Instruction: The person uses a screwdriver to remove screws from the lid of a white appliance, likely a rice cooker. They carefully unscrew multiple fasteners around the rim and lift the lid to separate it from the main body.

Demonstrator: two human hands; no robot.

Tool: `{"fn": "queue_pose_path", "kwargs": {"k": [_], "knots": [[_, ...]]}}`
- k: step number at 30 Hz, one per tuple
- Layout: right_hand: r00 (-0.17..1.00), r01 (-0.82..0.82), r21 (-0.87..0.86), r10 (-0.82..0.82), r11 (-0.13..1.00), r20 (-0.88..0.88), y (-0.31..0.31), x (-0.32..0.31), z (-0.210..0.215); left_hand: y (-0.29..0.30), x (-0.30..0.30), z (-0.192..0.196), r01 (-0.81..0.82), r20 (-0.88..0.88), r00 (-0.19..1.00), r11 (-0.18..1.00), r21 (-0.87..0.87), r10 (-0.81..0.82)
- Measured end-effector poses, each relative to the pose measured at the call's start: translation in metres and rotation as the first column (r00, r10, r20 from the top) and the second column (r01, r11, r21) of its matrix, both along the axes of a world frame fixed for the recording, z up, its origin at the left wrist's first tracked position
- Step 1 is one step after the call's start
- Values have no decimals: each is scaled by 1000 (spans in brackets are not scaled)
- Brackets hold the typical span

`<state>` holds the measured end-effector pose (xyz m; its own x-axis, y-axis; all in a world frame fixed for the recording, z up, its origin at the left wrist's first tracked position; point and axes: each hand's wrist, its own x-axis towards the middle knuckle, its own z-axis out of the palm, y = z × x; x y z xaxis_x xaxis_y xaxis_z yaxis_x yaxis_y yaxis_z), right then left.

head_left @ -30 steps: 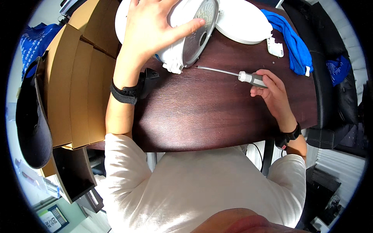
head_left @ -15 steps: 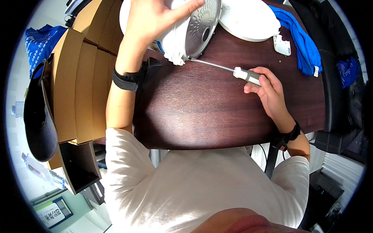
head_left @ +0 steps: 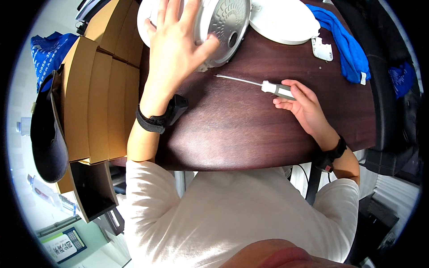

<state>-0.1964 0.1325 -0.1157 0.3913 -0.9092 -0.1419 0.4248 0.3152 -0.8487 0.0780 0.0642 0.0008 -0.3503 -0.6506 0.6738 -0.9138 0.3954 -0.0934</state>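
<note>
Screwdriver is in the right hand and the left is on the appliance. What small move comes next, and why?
Probably bring the screwdriver tip up to the appliance's silver perforated underside. The tip lies on the dark table just short of it, the right hand already grips the handle, and the left hand is spread over the white appliance body, steadying it on its side.

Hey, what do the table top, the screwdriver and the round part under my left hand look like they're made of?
Table top: dark wood or wood-look veneer, glossy, with grain and glare. Screwdriver: bright thin metal shaft, grey and white grip that looks like plastic. Round part: silvery, embossed, probably metal, set in a white shell that looks like plastic.
</note>
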Motion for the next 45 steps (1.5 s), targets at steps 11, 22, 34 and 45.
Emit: {"fn": "queue_pose_path", "kwargs": {"k": [11, 22, 34, 45], "knots": [[997, 62, -10, -62, 998, 37, -3, -13, 1, -21, 18, 35, 305, -54, 952, 910, 281, -302], [937, -34, 245, -55, 969, 345, -6, -20, -1, -19, 23, 15, 83, -153, 986, 990, 115, -65], [949, -126, 76, 98, 989, 299, -3, -20, 9, -10, 20, 10, 137, -302, 951, 964, 227, -64], [950, 37, 16, -41, 999, 308, -8, -33, 16, -31, 17, 38, 254, -242, 954, 910, 327, -179]]}}
